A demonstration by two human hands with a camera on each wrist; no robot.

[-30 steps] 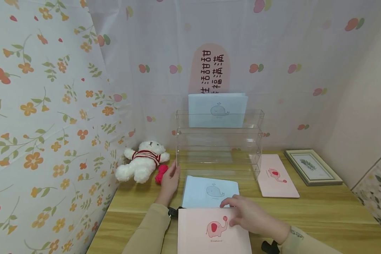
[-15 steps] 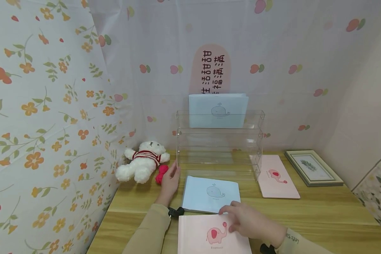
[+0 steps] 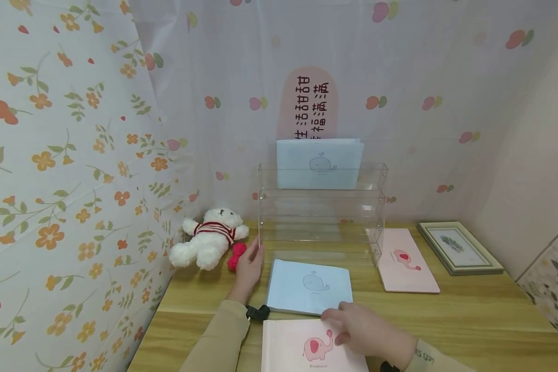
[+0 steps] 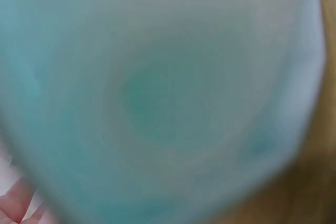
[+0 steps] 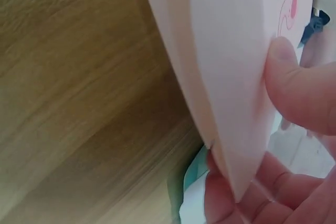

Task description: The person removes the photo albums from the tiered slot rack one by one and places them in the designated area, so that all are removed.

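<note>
In the head view my right hand [image 3: 365, 330] pinches the upper right part of a pink elephant book [image 3: 283, 341]. The right wrist view shows the thumb [image 5: 294, 85] on its cover and the other fingers under its edge. Just beyond lies a blue whale book [image 3: 285, 287], flat on the table and apart from the pink one. My left hand [image 3: 249, 268] touches the lower left side of a clear acrylic rack [image 3: 321, 206], fingers fairly straight. Another blue whale book [image 3: 297, 165] stands upright in its top tier. A blurred bluish-green shape fills most of the left wrist view.
A white plush bear [image 3: 209, 243] lies left of the rack, beside a small red item [image 3: 235, 257]. On the right are a second pink elephant book [image 3: 402, 263] and a picture frame [image 3: 460, 248]. Floral cloth [image 3: 74, 181] borders the wooden table [image 3: 446, 320].
My right hand has drawn the pink elephant book toward me, off the blue whale book's near edge, leaving a gap between them. The left hand stays on the rack.
</note>
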